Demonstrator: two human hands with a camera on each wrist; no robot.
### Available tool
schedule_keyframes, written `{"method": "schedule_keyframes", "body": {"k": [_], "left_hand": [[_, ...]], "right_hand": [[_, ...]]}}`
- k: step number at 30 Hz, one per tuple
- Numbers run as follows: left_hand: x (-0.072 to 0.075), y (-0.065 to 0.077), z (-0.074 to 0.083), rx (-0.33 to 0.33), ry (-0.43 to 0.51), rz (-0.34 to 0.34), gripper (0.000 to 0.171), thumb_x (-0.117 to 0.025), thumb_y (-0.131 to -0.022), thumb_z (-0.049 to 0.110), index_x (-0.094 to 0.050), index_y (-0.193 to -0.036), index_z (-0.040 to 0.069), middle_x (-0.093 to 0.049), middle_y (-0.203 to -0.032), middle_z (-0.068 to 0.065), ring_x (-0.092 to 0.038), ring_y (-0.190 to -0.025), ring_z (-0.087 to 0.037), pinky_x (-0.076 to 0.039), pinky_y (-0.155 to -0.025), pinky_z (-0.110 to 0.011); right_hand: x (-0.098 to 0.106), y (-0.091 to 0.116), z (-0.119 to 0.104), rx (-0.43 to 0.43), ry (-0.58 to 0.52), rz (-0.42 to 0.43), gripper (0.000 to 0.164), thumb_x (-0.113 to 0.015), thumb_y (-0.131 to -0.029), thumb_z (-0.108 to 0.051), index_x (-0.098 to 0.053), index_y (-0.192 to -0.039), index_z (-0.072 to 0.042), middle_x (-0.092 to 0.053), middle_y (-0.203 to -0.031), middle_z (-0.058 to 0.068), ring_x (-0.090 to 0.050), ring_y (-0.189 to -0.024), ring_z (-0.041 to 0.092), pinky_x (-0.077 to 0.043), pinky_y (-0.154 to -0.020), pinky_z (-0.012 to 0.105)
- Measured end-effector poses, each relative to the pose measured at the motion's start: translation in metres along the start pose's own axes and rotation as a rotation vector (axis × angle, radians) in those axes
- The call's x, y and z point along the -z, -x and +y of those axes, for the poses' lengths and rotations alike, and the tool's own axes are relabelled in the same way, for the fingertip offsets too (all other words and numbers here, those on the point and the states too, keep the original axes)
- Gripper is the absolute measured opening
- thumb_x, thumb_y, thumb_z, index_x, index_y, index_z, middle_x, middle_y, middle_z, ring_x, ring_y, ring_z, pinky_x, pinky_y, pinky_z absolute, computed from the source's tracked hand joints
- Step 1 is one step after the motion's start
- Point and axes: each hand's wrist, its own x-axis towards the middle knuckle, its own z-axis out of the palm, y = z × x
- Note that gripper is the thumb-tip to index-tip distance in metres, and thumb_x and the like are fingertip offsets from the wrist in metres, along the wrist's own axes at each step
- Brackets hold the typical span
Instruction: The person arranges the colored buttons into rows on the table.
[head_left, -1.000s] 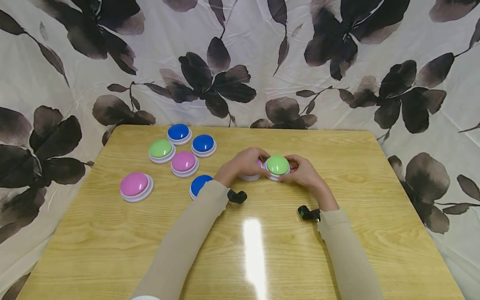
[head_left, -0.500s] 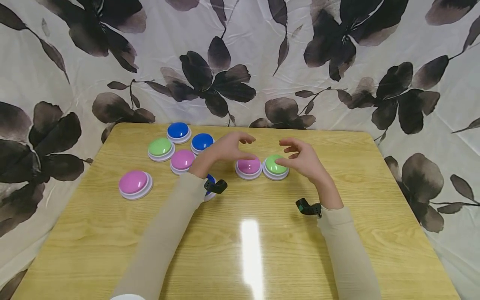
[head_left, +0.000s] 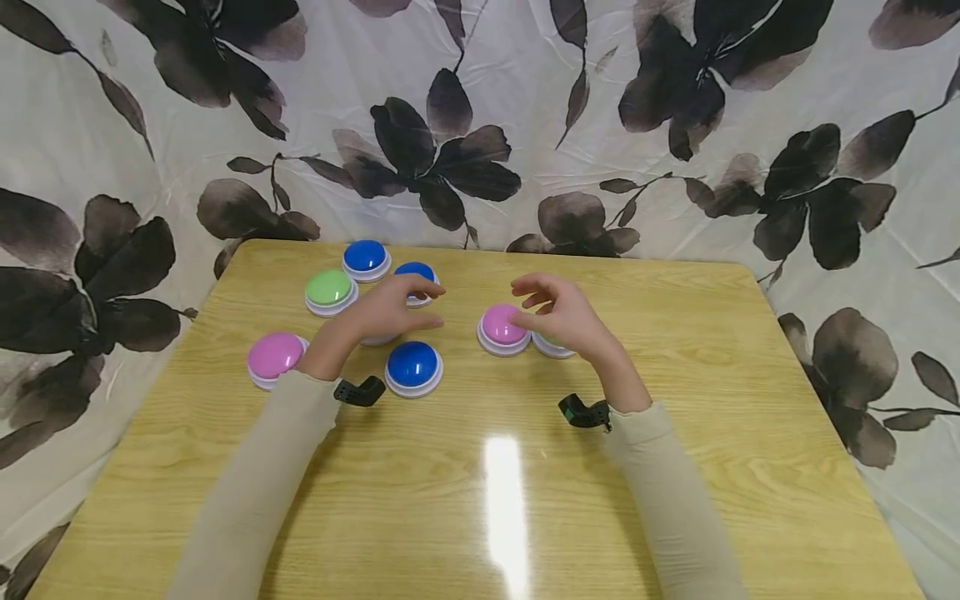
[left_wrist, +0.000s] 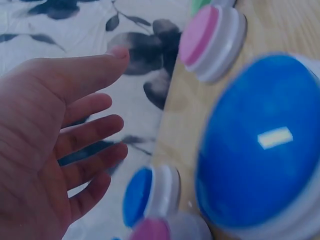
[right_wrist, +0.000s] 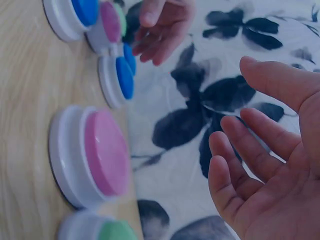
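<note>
My left hand (head_left: 382, 312) hovers with parted fingers above the left cluster of domed push buttons, holding nothing. It covers most of one button there, whose pink dome (left_wrist: 150, 231) shows in the left wrist view. Just below that hand sits a blue button (head_left: 412, 365) on a white base. My right hand (head_left: 562, 317), also free of any object, hangs over a pink button (head_left: 504, 325) and the green button (head_left: 553, 346) beside it, partly hiding the green one. In the right wrist view its fingers (right_wrist: 240, 137) are loosely bent, apart from the pink dome.
Toward the table's back left are a green button (head_left: 330, 289), a blue button (head_left: 366, 257) and another blue button (head_left: 415, 275), partly behind the left hand. A pink button (head_left: 274, 357) sits farther left. A floral cloth (head_left: 540, 167) hangs behind the wooden table (head_left: 450, 517).
Both hands have let go of the green button, which stands beside the pink one. The left hand has moved left over the cluster; the right hand has risen, then shifted slightly left.
</note>
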Motion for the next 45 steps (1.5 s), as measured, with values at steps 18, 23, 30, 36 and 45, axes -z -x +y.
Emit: {"method": "schedule_keyframes", "body": {"k": [18,23,30,36,45], "left_hand": [[-0.022,0.058,-0.029,0.009,0.08,0.003,0.072,-0.078,-0.082,0.042,-0.052,-0.137,0.004,-0.054,-0.135,-0.013,-0.048,-0.126,-0.031,-0.039,-0.104,-0.045],[-0.029,0.069,-0.03,0.008,0.06,0.032,0.078,-0.083,-0.077,0.036,-0.049,-0.138,0.002,-0.052,-0.136,-0.014,-0.048,-0.126,-0.033,-0.038,-0.105,-0.047],[-0.04,0.085,-0.037,-0.002,0.059,0.036,0.089,-0.087,-0.071,0.038,-0.046,-0.141,0.0,-0.05,-0.139,-0.014,-0.045,-0.129,-0.031,-0.033,-0.108,-0.048],[-0.046,0.088,-0.048,0.004,0.055,0.054,0.088,-0.085,-0.073,0.041,-0.047,-0.141,0.001,-0.048,-0.142,-0.016,-0.042,-0.131,-0.033,-0.031,-0.109,-0.049],[-0.049,0.086,-0.052,-0.021,0.064,0.076,0.082,-0.084,-0.073,0.043,-0.052,-0.137,0.003,-0.052,-0.137,-0.014,-0.046,-0.128,-0.031,-0.035,-0.107,-0.048]], "right_hand": [[-0.061,-0.013,0.017,-0.005,-0.016,-0.144,0.042,-0.077,-0.084,-0.011,-0.062,-0.122,0.0,-0.062,-0.118,0.02,-0.059,-0.096,0.024,-0.051,-0.085,0.034],[-0.08,-0.013,0.025,-0.029,0.002,-0.194,0.048,-0.078,-0.083,-0.013,-0.06,-0.124,0.004,-0.063,-0.118,0.018,-0.06,-0.097,0.024,-0.05,-0.085,0.031],[-0.104,-0.015,0.033,-0.071,0.021,-0.234,0.052,-0.082,-0.079,-0.014,-0.06,-0.124,0.0,-0.062,-0.121,0.012,-0.06,-0.102,0.025,-0.05,-0.085,0.027],[-0.117,-0.021,0.034,-0.084,0.009,-0.265,0.059,-0.084,-0.077,-0.015,-0.057,-0.128,-0.001,-0.061,-0.122,0.008,-0.06,-0.104,0.022,-0.05,-0.086,0.025],[-0.126,-0.022,0.033,-0.113,0.017,-0.246,0.067,-0.086,-0.074,-0.016,-0.055,-0.132,-0.003,-0.059,-0.127,0.007,-0.059,-0.103,0.017,-0.048,-0.088,0.024]]}}
